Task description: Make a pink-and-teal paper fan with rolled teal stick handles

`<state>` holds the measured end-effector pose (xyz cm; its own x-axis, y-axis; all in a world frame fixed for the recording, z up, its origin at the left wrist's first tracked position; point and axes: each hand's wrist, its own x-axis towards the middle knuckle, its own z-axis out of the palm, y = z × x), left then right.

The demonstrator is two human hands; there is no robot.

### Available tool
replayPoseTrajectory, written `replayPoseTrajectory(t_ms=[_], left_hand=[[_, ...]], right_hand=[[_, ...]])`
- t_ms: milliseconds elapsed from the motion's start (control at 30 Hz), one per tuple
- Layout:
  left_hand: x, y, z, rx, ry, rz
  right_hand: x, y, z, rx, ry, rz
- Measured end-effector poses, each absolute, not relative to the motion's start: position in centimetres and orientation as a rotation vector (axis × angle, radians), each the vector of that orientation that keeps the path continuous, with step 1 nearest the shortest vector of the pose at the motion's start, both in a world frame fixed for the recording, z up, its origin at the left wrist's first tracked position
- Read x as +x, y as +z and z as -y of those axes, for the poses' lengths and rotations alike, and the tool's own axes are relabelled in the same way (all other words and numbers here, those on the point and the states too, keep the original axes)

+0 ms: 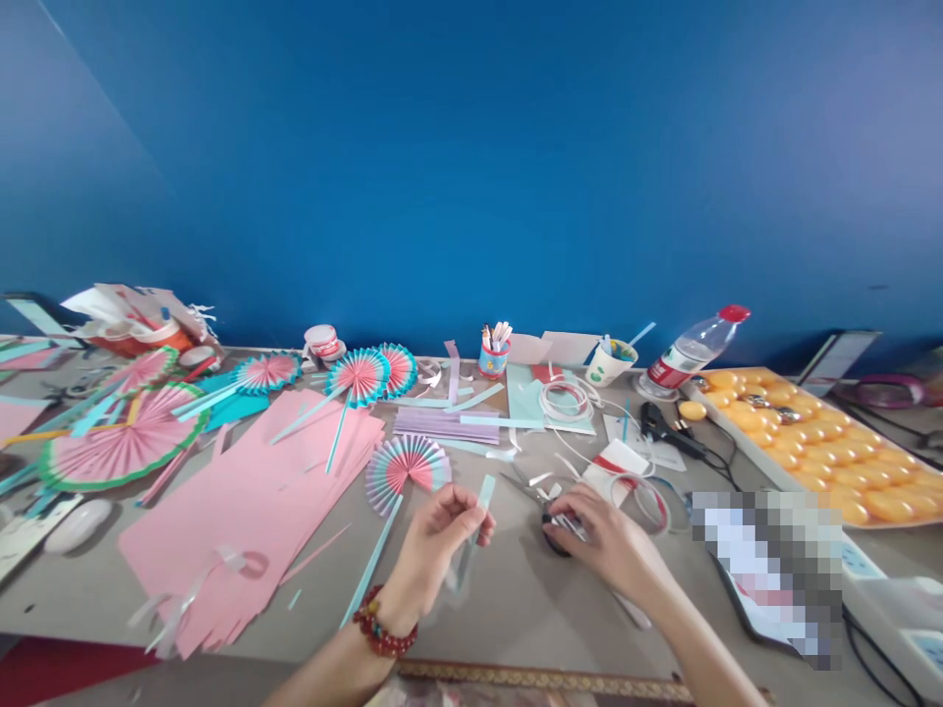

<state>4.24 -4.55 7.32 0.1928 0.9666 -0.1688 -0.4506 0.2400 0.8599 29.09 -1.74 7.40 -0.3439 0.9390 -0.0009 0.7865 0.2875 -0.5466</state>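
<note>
My left hand, with a red bead bracelet on its wrist, pinches a narrow pale green paper strip upright between thumb and fingers. To the right, my right hand has its fingers closed around the dark handles of the scissors, low over the table. Their blades point away to the upper left. Just beyond my left hand lies a purple, blue and pink folded paper fan, with a light blue paper stick running toward me.
Pink paper sheets and finished paper fans cover the left side. Purple strips, coiled white cord, a pen cup, a paper cup and a bottle stand behind. A yellow tray and blurred phone lie right.
</note>
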Motion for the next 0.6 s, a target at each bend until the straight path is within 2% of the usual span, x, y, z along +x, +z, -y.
replayPoseTrajectory(t_ms=[167, 300, 600], left_hand=[[4.9, 7.1, 5.2, 0.485, 0.984, -0.577], [5.0, 6.9, 5.7, 0.468, 0.965, -0.461], [4.9, 5.9, 6.3, 0.393, 0.971, -0.436]], right_hand=[[24.9, 7.9, 3.1, -0.951, 1.241, 1.875], [22.3, 6.6, 4.0, -0.865, 1.356, 1.552], [20.1, 5.5, 4.7, -0.808, 1.715, 1.215]])
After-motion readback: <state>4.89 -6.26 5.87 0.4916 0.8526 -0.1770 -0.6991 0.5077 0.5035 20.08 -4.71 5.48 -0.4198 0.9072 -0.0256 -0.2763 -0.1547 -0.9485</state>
